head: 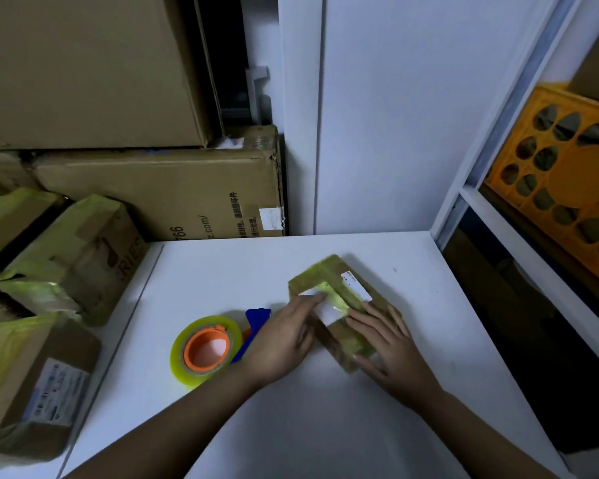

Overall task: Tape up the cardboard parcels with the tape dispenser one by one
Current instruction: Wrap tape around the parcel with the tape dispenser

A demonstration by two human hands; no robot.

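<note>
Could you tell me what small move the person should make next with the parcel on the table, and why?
Probably slide the left hand along the yellowish tape on the small parcel to press it flat. Both hands already lie open on the parcel, the right hand steadying its near side, and the tape dispenser sits unheld on the white table beside it, so a strip seems freshly laid.
</note>
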